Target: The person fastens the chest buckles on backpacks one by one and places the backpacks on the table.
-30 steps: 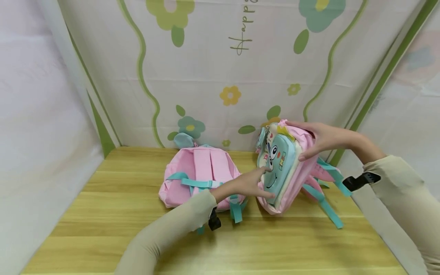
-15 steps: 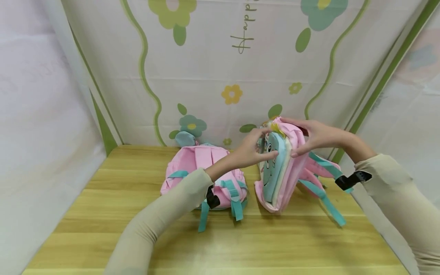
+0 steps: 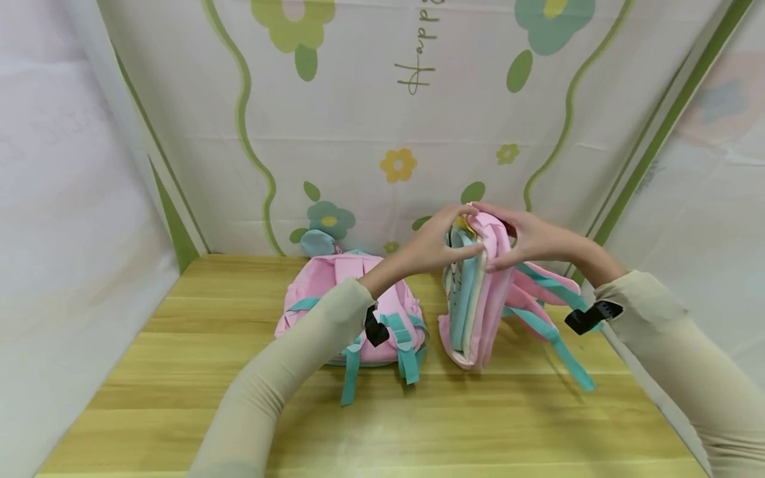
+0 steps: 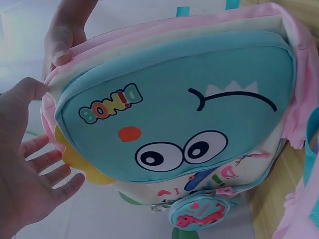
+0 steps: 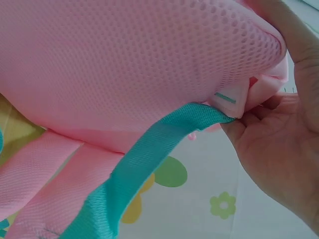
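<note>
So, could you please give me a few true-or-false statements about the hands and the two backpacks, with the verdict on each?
1. The right hand grips the top of the dinosaur-faced backpack. True.
2. The left hand is down on the table. False: it is at the top of the dinosaur-faced backpack.
3. The blue front pocket shows two cartoon eyes and an orange spot. True.
4. The other backpack lies with its shoulder straps facing down. False: they face up.
5. The small pouch near the cartoon eyes is square. False: it is round.
</note>
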`<action>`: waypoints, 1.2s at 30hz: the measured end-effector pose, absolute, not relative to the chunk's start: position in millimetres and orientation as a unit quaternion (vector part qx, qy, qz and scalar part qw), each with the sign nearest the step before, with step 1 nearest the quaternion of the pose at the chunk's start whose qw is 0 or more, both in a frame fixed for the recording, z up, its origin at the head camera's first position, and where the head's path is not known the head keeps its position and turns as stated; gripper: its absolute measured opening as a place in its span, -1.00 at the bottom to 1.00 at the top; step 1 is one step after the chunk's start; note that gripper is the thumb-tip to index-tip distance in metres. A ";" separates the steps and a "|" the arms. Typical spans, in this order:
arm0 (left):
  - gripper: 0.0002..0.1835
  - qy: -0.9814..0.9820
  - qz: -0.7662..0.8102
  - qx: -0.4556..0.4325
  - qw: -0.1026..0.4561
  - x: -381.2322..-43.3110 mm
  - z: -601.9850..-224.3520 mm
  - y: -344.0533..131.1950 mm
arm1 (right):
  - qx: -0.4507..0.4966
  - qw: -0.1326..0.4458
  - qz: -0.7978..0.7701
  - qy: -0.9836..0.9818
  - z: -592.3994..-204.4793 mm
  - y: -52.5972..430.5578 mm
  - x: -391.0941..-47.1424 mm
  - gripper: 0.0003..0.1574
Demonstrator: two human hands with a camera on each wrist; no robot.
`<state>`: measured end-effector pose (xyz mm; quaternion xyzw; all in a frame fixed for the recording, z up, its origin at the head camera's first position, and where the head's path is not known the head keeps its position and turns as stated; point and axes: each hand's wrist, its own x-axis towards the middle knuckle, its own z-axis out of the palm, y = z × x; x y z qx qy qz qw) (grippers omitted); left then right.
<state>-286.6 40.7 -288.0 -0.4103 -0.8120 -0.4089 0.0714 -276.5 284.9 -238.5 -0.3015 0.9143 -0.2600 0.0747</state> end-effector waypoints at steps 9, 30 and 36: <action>-0.23 -0.823 -0.388 -0.411 0.051 -291.0 -285.4 35.7 | -0.292 0.075 -0.265 0.916 -241.8 277.7 -275.6 0.44; -0.32 -0.823 -0.413 -0.384 0.071 -290.1 -288.1 26.2 | -0.309 0.060 -0.272 0.910 -248.1 263.3 -275.1 0.41; -0.36 -0.833 -0.401 -0.375 0.070 -288.9 -285.6 19.3 | -0.326 0.052 -0.276 0.903 -252.1 251.5 -278.4 0.42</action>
